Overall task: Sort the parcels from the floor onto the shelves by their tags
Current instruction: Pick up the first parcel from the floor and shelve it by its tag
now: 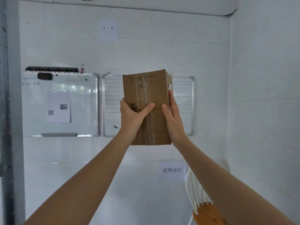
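Both hands clamped on the parcel (146, 108): left hand (132, 116) over the barcode side, right hand (172, 117) on the other edge. I hold it upright at arm's length, facing the wall. Should rotate it to find the tag; no shelf visible here.

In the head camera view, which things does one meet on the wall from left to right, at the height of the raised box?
Glossy whiteboard with a pinned paper sheet → left hand → brown taped cardboard box → right hand → lined whiteboard.
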Demonstrator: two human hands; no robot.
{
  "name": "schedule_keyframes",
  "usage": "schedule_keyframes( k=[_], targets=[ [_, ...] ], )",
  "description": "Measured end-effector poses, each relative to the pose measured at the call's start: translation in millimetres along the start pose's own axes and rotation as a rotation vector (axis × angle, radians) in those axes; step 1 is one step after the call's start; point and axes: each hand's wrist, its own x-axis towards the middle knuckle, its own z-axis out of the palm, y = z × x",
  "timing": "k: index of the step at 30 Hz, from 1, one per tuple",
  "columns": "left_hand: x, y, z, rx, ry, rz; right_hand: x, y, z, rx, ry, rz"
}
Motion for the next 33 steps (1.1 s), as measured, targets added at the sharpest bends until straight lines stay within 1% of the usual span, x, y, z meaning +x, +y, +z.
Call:
schedule_keyframes(
  k=[3, 6, 9, 11, 13, 14, 16, 18, 20, 22, 23, 26, 29, 30, 33],
  targets=[
    [1, -1, -4, -0.006, 0.055, 0.021, 0, -1, -4, 0.023, -0.007, 0.023],
    [4, -2, -12, -0.02, 0.026, 0.028, -1, -1, -11, -0.019, -0.005, 0.054],
    [7, 1, -17, -0.032, 0.004, 0.043, 0, 1, -17, -0.059, 0.071, 0.075],
    [6, 0, -19, -0.052, -0.047, 0.059, 2, 1, -20, -0.065, 0.106, 0.138],
    [5, -4, -19, -0.075, -0.124, 0.123, 5, 1, -22, 0.029, 0.068, 0.217],
    [5, -5, -18, -0.034, -0.159, 0.171, 6, 2, -22, 0.068, 0.058, 0.237],
    [4, -7, -10, 0.079, -0.197, 0.221, 4, 4, -21, 0.085, 0.109, 0.244],
    [4, -6, -2, 0.135, -0.2, 0.143, 2, 7, -19, 0.049, 0.176, 0.227],
    [3, -2, 2, 0.167, -0.21, 0.055, -1, 14, -17, 0.013, 0.207, 0.24],
    [5, -2, 1, 0.185, -0.208, 0.032, -3, 16, -19, 0.003, 0.234, 0.247],
    [7, -4, -2, 0.13, -0.194, 0.026, -3, 15, -22, -0.009, 0.236, 0.239],
    [15, -9, -12, -0.131, -0.174, 0.003, -2, 9, -32, -0.012, 0.174, 0.205],
    [20, -17, -21, -0.246, -0.262, -0.062, 1, 3, -34, 0.031, 0.052, 0.202],
    [20, -18, -22, -0.258, -0.287, -0.083, 3, 1, -35, 0.085, -0.003, 0.216],
    [13, -18, -17, -0.301, -0.333, -0.133, 8, -4, -37, 0.356, -0.152, 0.251]
  ],
)
